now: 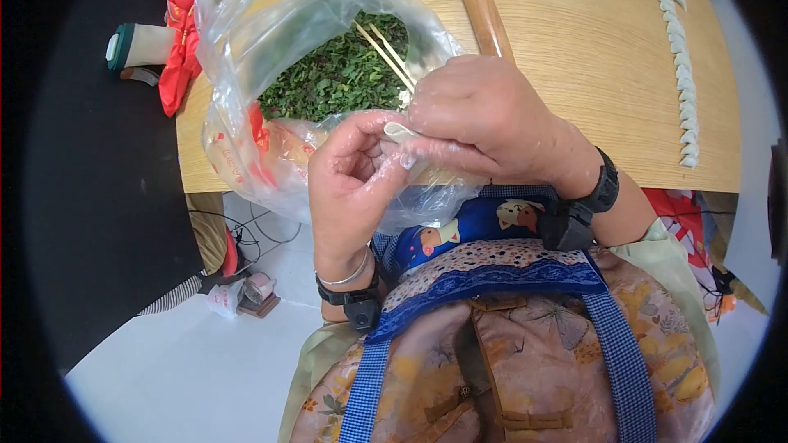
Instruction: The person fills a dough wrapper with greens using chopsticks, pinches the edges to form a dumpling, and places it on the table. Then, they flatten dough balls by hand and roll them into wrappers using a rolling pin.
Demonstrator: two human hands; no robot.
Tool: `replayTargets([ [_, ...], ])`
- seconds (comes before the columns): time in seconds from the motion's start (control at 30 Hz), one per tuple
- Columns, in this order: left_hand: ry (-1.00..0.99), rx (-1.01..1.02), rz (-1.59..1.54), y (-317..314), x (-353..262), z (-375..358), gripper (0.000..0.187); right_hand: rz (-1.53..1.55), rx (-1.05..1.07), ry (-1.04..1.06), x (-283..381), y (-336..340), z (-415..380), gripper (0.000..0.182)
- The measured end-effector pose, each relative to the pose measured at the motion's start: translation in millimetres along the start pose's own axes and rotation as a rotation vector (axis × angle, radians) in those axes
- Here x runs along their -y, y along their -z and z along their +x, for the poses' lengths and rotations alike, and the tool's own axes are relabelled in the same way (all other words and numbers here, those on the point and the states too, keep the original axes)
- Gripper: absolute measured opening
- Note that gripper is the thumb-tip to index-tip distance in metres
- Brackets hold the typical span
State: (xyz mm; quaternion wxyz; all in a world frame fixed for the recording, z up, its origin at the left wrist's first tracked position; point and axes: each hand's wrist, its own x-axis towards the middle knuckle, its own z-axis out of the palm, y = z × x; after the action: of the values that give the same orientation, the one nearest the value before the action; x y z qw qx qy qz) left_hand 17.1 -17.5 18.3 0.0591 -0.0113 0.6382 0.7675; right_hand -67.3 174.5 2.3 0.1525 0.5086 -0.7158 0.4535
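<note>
A small folded piece of white dough (400,132) is pinched between my two hands, above the front edge of the table. My left hand (355,176) holds it from the left with curled, flour-dusted fingers. From the right, my right hand (484,115) presses on its edge with thumb and fingers. Just behind my hands, a clear plastic bag (238,41) stands open around chopped green filling (332,74). Two light chopsticks (384,53) lean in the filling, their lower ends hidden by my right hand.
A wooden rolling pin (478,0) lies on the wooden table (574,49) behind my right hand. A long row of folded dough pieces (680,57) runs along the right side. At the left edge are a red bag (179,53) and a white-and-green cup (144,45).
</note>
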Motion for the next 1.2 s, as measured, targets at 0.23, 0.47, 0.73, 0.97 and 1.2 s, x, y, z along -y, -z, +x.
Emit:
replayTargets([
  [0.23,-0.015,0.060,0.093,0.5,2.6,-1.5,0.030,0.072,0.060,-0.090,5.4,5.4,2.4,0.021],
  [0.47,0.020,0.044,0.185,0.7,1.2,0.0,0.029,0.050,0.023,-0.047,2.2,-1.7,0.6,0.018],
  [0.73,-0.006,0.101,0.110,1.6,-0.7,0.9,0.026,0.117,0.113,-0.185,3.7,9.4,1.7,0.033],
  [0.97,-0.001,0.070,0.184,1.0,5.9,0.4,0.024,0.175,0.075,-0.181,4.7,2.9,1.6,0.028],
  [1.2,0.013,0.067,0.175,-1.3,4.1,-0.7,0.023,0.149,0.053,-0.178,4.2,-0.8,0.3,0.018],
])
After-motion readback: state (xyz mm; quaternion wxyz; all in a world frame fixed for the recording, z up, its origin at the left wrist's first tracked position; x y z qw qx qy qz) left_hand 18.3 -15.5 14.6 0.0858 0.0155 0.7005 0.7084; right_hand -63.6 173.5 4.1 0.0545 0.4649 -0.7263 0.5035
